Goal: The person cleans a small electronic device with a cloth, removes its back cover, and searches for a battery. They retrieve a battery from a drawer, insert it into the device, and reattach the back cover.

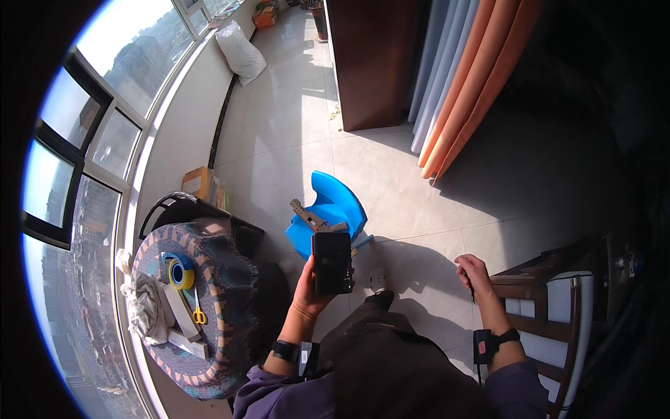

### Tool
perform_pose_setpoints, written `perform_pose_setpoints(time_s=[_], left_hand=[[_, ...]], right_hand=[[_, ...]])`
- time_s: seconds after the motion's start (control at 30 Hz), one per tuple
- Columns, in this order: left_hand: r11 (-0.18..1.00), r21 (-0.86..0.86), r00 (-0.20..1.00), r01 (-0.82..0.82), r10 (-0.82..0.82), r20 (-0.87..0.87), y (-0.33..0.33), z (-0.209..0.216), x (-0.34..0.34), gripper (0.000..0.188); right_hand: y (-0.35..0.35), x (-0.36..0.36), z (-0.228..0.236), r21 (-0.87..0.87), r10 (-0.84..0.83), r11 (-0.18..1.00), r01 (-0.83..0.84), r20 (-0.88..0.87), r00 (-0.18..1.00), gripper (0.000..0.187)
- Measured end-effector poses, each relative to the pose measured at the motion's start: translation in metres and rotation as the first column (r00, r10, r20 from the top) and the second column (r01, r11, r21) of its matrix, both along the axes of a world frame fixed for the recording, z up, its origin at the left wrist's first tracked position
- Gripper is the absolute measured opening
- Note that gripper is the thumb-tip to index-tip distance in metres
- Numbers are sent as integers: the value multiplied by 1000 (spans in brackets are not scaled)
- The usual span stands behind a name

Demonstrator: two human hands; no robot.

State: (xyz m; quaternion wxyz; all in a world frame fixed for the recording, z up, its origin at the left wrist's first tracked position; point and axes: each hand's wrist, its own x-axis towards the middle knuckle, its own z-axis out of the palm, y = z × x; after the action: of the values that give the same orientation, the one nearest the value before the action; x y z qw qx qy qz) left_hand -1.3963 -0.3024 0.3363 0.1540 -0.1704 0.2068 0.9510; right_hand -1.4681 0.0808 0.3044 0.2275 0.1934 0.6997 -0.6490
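My left hand (309, 292) is closed around a black smartphone (331, 262), its fingers wrapped along the edges. Just beyond the phone stands a small blue plastic chair (338, 199), partly covered by it in view. A tan toy gun (310, 215) lies across the chair's seat. Off to the right, above the floor, my right hand (474, 272) is held with its fingers curled together. A thin dark thing shows below those fingers, too small to name. Both wrists wear black straps with small boxes.
A cloth-covered round table (216, 328) at left bears a tape roll (183, 274), yellow scissors (199, 315), white strips (183, 314) and a crumpled cloth (148, 307). A dark chair (185, 209) adjoins it. A wooden chair (537, 307) stands right; orange curtains (464, 91) hang beyond.
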Motion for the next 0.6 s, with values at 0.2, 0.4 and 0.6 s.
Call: perform_pose_setpoints(time_s=[0.2,0.4,0.6], left_hand=[[978,-1,977,-210,210,-23,3,14,-113,62],[924,-18,920,-382,378,-100,-17,16,-183,68],[829,55,826,-556,559,-77,5,12,-246,66]], right_hand=[[53,-112,12,207,28,977,-53,119,992,15],[119,-197,-23,260,-70,966,1,255,965,15],[125,-349,-58,265,98,949,-171,269,958,15]])
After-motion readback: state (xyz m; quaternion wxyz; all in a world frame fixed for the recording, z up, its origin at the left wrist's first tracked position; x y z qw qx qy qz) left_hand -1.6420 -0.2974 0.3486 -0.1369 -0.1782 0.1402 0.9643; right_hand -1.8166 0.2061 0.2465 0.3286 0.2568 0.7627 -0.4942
